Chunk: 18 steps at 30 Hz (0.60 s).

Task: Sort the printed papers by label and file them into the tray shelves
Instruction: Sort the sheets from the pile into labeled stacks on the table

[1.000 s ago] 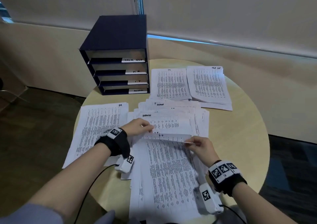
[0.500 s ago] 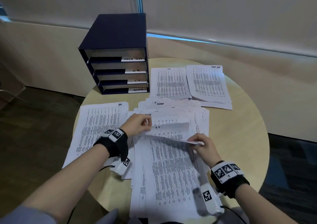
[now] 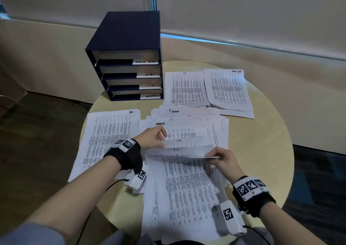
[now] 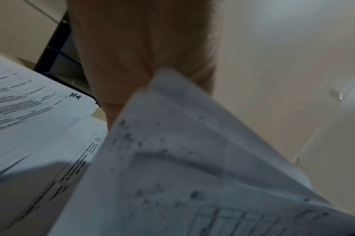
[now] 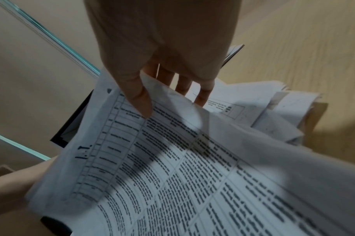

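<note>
Both hands are now lifting an I.T. sheet [image 3: 184,152] higher off the middle heap [image 3: 187,184] on the table [image 3: 262,151]: left hand [image 3: 151,138] pinching its far-left corner, right hand [image 3: 223,159] gripping the right edge. It is probably heading to the far I.T. pile [image 3: 186,89]; the tray [image 3: 127,57] is holding nothing yet.

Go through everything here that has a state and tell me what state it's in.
I.T. sheet: top edge lifted off the middle pile.
Left hand: pinching that sheet's left edge.
Right hand: pinching its right corner.
Tray shelves: upright, slots look empty.
HR pile: flat, sorted.
</note>
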Each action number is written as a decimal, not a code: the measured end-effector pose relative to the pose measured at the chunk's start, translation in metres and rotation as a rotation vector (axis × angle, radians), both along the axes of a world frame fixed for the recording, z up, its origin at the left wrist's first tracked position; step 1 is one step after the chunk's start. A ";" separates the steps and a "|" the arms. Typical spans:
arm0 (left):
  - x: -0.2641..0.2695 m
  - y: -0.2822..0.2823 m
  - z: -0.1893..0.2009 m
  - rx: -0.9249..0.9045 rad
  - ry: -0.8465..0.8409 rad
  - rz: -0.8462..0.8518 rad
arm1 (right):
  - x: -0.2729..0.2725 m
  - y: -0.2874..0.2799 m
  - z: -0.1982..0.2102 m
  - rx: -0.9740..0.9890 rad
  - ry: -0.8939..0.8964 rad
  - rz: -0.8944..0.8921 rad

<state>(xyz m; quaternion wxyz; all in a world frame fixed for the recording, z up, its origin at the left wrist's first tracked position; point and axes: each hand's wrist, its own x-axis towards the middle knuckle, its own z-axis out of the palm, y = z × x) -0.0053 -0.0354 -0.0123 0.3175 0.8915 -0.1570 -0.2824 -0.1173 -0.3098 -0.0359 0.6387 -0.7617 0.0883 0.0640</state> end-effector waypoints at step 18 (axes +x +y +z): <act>0.051 -0.049 -0.012 0.312 -0.295 -0.048 | 0.030 -0.025 -0.014 -0.348 0.070 -0.130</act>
